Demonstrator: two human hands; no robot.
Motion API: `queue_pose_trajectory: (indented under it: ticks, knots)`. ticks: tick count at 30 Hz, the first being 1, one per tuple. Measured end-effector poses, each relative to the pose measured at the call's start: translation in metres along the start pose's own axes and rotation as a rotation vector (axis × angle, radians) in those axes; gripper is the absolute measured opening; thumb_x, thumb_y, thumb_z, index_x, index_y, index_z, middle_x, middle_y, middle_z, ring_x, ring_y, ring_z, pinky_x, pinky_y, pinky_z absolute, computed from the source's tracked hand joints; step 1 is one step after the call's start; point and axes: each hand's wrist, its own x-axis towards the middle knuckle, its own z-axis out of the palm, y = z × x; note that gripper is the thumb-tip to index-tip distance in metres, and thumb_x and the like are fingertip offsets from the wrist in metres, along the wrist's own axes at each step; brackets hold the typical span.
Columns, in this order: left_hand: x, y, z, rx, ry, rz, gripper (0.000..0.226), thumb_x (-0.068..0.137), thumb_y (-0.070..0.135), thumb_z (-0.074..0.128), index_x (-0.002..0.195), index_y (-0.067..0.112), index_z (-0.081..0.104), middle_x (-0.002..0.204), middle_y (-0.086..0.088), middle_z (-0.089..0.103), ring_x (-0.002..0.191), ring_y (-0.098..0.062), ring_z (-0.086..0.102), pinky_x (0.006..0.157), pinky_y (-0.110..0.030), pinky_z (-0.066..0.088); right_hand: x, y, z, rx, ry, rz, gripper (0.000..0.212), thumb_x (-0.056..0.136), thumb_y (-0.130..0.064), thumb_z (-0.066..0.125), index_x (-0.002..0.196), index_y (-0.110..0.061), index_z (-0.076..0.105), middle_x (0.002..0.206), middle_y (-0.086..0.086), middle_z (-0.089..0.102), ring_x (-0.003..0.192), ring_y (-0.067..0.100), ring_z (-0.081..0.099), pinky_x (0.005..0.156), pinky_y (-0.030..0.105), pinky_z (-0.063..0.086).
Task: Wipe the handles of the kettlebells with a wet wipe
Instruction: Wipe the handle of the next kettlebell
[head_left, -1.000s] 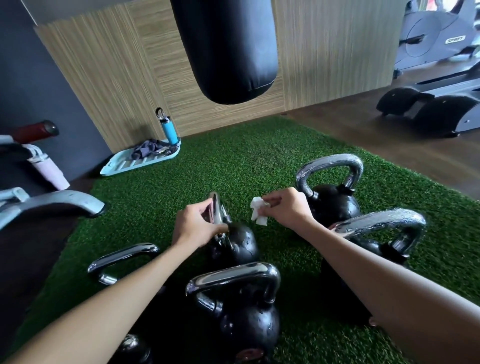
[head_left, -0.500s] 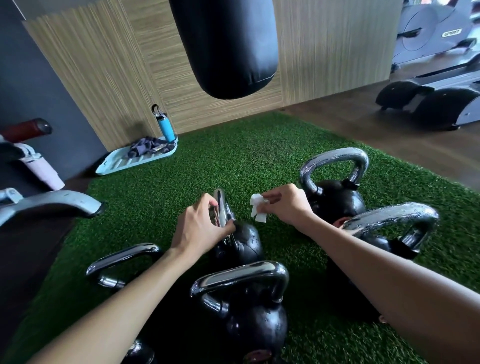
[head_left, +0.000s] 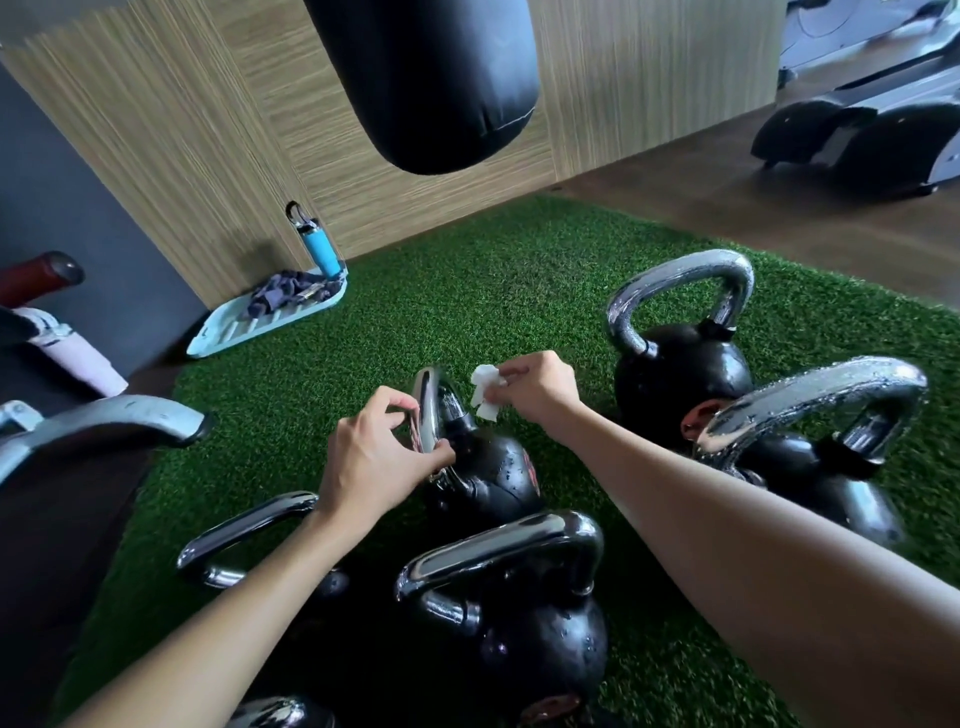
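Several black kettlebells with chrome handles stand on green turf (head_left: 493, 291). My left hand (head_left: 376, 457) grips the chrome handle of the small middle kettlebell (head_left: 488, 478), thumb and fingers curled round it. Just right of that handle, my right hand (head_left: 535, 392) pinches a crumpled white wet wipe (head_left: 485, 397); the wipe is a little apart from the metal. A larger kettlebell (head_left: 680, 374) stands at the back right, another (head_left: 815, 467) with water drops on its handle at the right, one (head_left: 530, 623) in front and one (head_left: 244, 535) at the left under my forearm.
A black punching bag (head_left: 431, 78) hangs above the turf's far edge. A light blue tray (head_left: 228, 332) with a dark cloth and a blue bottle (head_left: 317, 244) sits by the wooden wall. A grey machine leg (head_left: 104, 426) lies at the left; exercise machines (head_left: 857, 130) stand at the far right.
My left hand has shifted its grip on the small kettlebell's handle, fingers now spread wider round it. My right hand with the wipe has stayed near the handle's top.
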Motion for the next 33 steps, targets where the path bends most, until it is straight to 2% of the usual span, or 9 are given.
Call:
queue_pose_trajectory:
  ticks: [7, 11, 13, 15, 18, 20, 24, 29, 33]
  knots:
    - [-0.003, -0.006, 0.006, -0.027, 0.028, 0.082, 0.054, 0.069, 0.056, 0.084, 0.114, 0.036, 0.060, 0.122, -0.007, 0.073, 0.094, -0.021, 0.075, 0.073, -0.014, 0.044, 0.020, 0.006, 0.046, -0.178, -0.032, 0.019, 0.020, 0.079, -0.025, 0.085, 0.095, -0.018, 0.074, 0.076, -0.009, 0.066, 0.062, 0.000, 0.058, 0.049, 0.012, 0.040]
    - [0.000, -0.012, 0.003, -0.067, 0.005, 0.077, 0.057, 0.066, 0.053, 0.087, 0.114, 0.035, 0.062, 0.121, -0.006, 0.074, 0.100, -0.019, 0.073, 0.076, -0.017, 0.044, 0.030, 0.015, 0.052, -0.254, -0.018, 0.063, 0.022, 0.084, -0.017, 0.081, 0.105, -0.014, 0.077, 0.100, 0.005, 0.077, 0.070, 0.009, 0.063, 0.067, 0.024, 0.054]
    - [0.002, -0.017, 0.001, -0.090, -0.008, 0.078, 0.057, 0.066, 0.051, 0.088, 0.114, 0.034, 0.063, 0.119, -0.005, 0.074, 0.093, -0.015, 0.071, 0.074, -0.016, 0.044, 0.034, 0.010, 0.053, -0.259, -0.044, 0.037, 0.021, 0.086, -0.017, 0.079, 0.106, -0.011, 0.077, 0.100, 0.006, 0.076, 0.062, 0.006, 0.060, 0.055, 0.020, 0.050]
    - [0.003, -0.022, -0.001, -0.114, -0.022, 0.089, 0.058, 0.066, 0.053, 0.088, 0.114, 0.033, 0.063, 0.118, -0.004, 0.075, 0.100, -0.016, 0.072, 0.076, -0.017, 0.043, 0.039, -0.002, 0.054, -0.238, -0.057, -0.011, 0.024, 0.085, -0.022, 0.079, 0.105, -0.009, 0.077, 0.096, 0.005, 0.076, 0.059, 0.004, 0.059, 0.044, 0.015, 0.045]
    - [0.005, -0.028, -0.002, -0.118, -0.045, 0.089, 0.060, 0.064, 0.057, 0.087, 0.113, 0.034, 0.062, 0.119, -0.003, 0.074, 0.108, -0.018, 0.071, 0.079, -0.020, 0.045, 0.042, -0.015, 0.053, -0.149, -0.031, -0.084, 0.032, 0.080, -0.025, 0.083, 0.107, -0.011, 0.077, 0.096, 0.003, 0.076, 0.066, 0.005, 0.063, 0.057, 0.018, 0.054]
    - [0.006, -0.029, -0.002, -0.116, -0.051, 0.092, 0.059, 0.065, 0.056, 0.087, 0.113, 0.034, 0.062, 0.122, -0.005, 0.073, 0.106, -0.019, 0.071, 0.079, -0.020, 0.045, 0.039, -0.014, 0.051, -0.121, -0.044, -0.097, 0.037, 0.078, -0.026, 0.084, 0.111, -0.010, 0.075, 0.095, 0.000, 0.073, 0.068, 0.004, 0.061, 0.058, 0.017, 0.051]
    - [0.005, -0.027, -0.001, -0.116, -0.063, 0.106, 0.057, 0.065, 0.055, 0.086, 0.114, 0.035, 0.062, 0.123, -0.009, 0.072, 0.101, -0.018, 0.070, 0.077, -0.018, 0.043, 0.037, -0.004, 0.053, -0.119, -0.076, -0.007, 0.034, 0.079, -0.022, 0.082, 0.110, -0.010, 0.074, 0.096, 0.001, 0.072, 0.069, 0.004, 0.060, 0.063, 0.020, 0.054]
    - [0.009, -0.033, -0.005, -0.126, -0.080, 0.115, 0.060, 0.063, 0.058, 0.087, 0.113, 0.034, 0.064, 0.120, -0.009, 0.073, 0.103, -0.017, 0.070, 0.080, -0.017, 0.043, 0.029, -0.023, 0.047, 0.020, -0.059, -0.059, 0.037, 0.079, -0.023, 0.085, 0.113, -0.012, 0.075, 0.103, 0.002, 0.075, 0.059, 0.000, 0.056, 0.046, 0.010, 0.042]
    - [0.010, -0.040, -0.010, -0.140, -0.097, 0.115, 0.067, 0.060, 0.063, 0.084, 0.117, 0.034, 0.064, 0.122, -0.007, 0.073, 0.112, -0.025, 0.070, 0.091, -0.024, 0.046, 0.010, -0.024, 0.042, 0.081, -0.168, -0.105, 0.047, 0.070, -0.028, 0.091, 0.112, -0.014, 0.075, 0.106, -0.002, 0.075, 0.079, 0.005, 0.069, 0.066, 0.018, 0.056]
